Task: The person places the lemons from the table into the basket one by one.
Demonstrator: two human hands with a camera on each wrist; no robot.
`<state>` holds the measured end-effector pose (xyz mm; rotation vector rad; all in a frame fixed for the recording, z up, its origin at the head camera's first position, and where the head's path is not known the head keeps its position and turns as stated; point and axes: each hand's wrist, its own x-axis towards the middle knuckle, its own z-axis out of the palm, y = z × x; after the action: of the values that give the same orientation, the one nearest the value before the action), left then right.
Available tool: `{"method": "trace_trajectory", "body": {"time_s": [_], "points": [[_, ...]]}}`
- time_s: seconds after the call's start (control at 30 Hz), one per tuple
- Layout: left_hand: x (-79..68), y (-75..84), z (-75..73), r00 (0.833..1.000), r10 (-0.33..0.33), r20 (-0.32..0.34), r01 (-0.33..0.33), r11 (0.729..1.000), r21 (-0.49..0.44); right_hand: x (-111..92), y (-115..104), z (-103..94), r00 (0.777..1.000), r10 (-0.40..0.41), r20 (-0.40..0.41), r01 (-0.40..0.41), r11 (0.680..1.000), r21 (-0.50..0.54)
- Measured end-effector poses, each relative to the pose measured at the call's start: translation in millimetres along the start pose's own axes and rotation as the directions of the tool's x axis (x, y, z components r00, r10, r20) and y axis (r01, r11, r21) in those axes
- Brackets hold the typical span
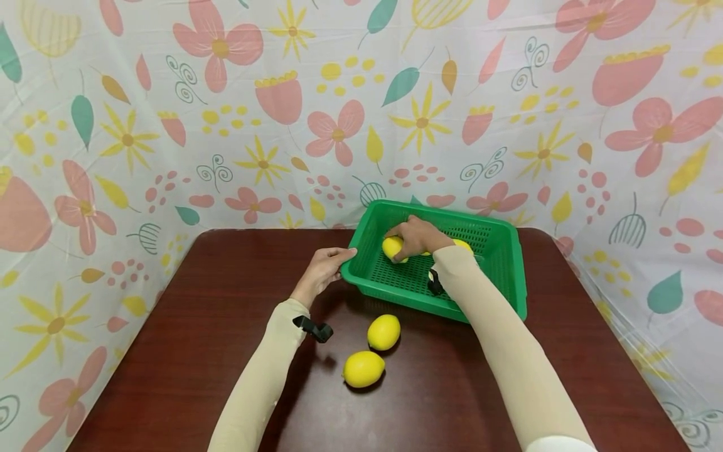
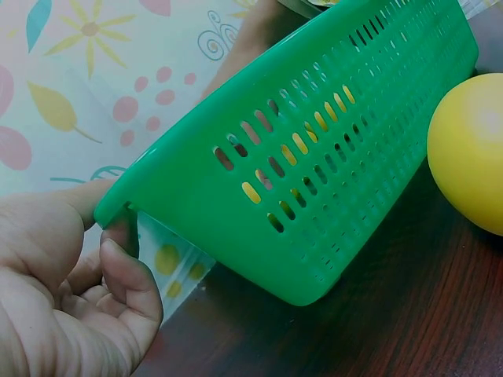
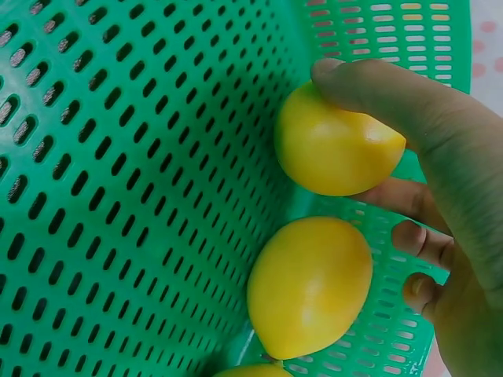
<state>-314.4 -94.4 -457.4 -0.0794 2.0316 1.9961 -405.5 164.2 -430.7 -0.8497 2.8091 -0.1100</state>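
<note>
Two lemons [image 1: 364,369] lie on the table [image 1: 226,314], lower centre; right of centre, the right hand [image 1: 417,236] pinches another lemon [image 1: 391,247] inside the green plastic basket [image 1: 403,302], which the left hand [image 1: 323,271] grips. Placement seems in hand; next probably calls for release.

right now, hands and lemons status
Left hand pinching green plastic basket rim. Right hand gripping yellow oval lemon inside. Two yellow lemons outside. No visible obstruction.

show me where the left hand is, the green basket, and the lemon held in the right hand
left hand [image 1: 321,271]: head view, on the middle of the hand
green basket [image 2: 206,201]: left wrist view, on its outer wall
held lemon [image 3: 338,153]: right wrist view, on its yellow side
</note>
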Motion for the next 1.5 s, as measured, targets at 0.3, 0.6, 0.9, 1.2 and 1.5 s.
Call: {"method": "trace_trajectory", "body": {"time_s": [0.3, 0.6, 0.9, 1.2, 1.5], "points": [[0.7, 0.0, 0.2, 1.000, 0.003, 0.003, -0.003, 1.000, 0.008, -0.5, 0.4, 3.6, 1.000, 0.003, 0.006, -0.003, 0.999, -0.035], [2.0, -0.5, -0.2, 1.000, -0.006, 0.004, 0.006, 1.000, -0.001, -0.9, -3.1, 2.0, 1.000, 0.001, -0.031, -0.002, 1.000, -0.029], [1.9, -0.3, 0.0, 1.000, 0.001, -0.007, -0.001, 1.000, 0.002, -9.4, -3.5, -8.9, 1.000, 0.011, -0.029, -0.011, 1.000, 0.007], [0.6, 0.1, -1.0, 1.000, 0.011, 0.003, -0.011, 1.000, -0.024, -31.5, -2.4, -33.6, 0.994, -0.028, -0.102, 0.034, 0.998, 0.054], [3.2, -2.0, -0.6, 1.000, 0.006, 0.007, -0.006, 1.000, -0.020, -73.0, -23.0, -47.5, 0.968, 0.004, -0.252, 0.033, 0.989, 0.144]]}}
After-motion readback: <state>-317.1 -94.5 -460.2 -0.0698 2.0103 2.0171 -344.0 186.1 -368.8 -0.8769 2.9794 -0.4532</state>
